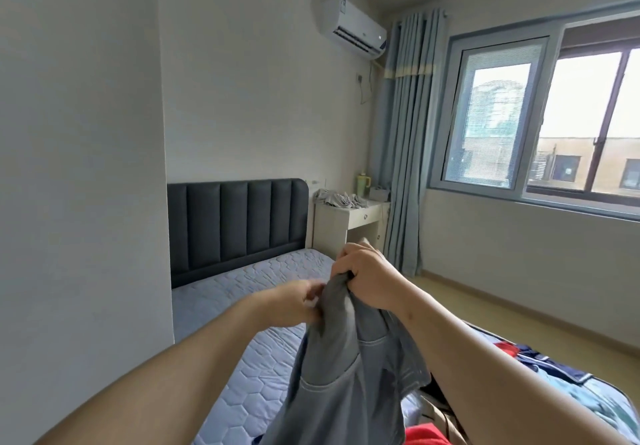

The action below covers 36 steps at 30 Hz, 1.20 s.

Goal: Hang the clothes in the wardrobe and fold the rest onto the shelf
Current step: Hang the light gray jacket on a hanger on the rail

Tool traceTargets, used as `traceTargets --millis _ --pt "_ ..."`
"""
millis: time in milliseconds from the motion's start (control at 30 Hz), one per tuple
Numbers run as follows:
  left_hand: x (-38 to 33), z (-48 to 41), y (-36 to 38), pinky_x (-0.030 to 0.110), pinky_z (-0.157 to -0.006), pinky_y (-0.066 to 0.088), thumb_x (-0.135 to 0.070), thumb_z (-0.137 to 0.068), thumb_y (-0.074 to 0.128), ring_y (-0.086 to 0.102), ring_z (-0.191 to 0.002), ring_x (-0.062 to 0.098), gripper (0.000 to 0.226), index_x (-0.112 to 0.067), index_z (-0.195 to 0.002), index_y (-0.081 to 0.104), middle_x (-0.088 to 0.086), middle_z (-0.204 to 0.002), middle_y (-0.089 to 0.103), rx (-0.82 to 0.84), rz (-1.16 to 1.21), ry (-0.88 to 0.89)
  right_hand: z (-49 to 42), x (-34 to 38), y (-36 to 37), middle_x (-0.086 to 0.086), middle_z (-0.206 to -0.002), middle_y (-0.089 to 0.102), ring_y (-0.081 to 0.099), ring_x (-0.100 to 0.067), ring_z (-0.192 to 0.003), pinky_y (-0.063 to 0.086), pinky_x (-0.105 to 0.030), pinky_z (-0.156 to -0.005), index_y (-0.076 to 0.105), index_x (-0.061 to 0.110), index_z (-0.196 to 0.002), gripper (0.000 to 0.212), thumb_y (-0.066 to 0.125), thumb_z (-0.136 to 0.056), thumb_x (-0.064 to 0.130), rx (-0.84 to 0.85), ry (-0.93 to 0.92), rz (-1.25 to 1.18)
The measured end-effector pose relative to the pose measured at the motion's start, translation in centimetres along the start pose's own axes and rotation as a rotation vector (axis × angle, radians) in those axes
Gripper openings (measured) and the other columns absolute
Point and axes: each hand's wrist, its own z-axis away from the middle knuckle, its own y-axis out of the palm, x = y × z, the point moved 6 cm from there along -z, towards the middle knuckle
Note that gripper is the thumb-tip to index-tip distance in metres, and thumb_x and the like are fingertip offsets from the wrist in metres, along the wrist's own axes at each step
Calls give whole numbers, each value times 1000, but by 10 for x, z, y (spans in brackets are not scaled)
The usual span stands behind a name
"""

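A grey garment (346, 368) hangs in front of me above the bed. My right hand (363, 278) grips its top edge in a fist. My left hand (298, 302) pinches the cloth just to the left, and a small white piece shows between its fingers. More clothes lie at the lower right on the bed: a red piece (426, 436), a dark blue and red piece (540, 358) and a light blue one (588, 396). No wardrobe or shelf is in view.
The bed's quilted blue mattress (263, 271) runs to a dark padded headboard (235, 223). A white bedside table (346, 223) holds crumpled grey cloth (337, 199) and a green jug (363, 185). Curtain and window are at the right, a white wall at the left.
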Motion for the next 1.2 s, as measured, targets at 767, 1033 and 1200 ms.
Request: traceTargets --millis 767,1033,1200 --pt "73 165 -47 21 -81 50 -18 -74 74 60 -94 13 28 -19 -100 61 -4 -100 64 -251 -68 -498 -30 82 79 9 -90 46 53 -16 -81 47 -28 -65 68 19 -94 22 57 -81 4 -87 -81 -323" --pt "84 303 -33 18 -52 37 -19 -75 73 50 -68 7 24 -24 -77 50 -8 -76 52 -552 -75 -772 -6 180 124 10 -80 46 46 -3 -69 37 -4 -54 64 20 -83 32 54 -73 -9 134 -329 -617" --pt "69 409 -19 20 -58 37 -20 -77 66 53 -74 13 16 -30 -82 54 -13 -72 53 -892 -257 -940 34 265 145 6 -80 51 47 -5 -66 37 -3 -52 59 26 -76 34 56 -70 -7 336 -499 -715"
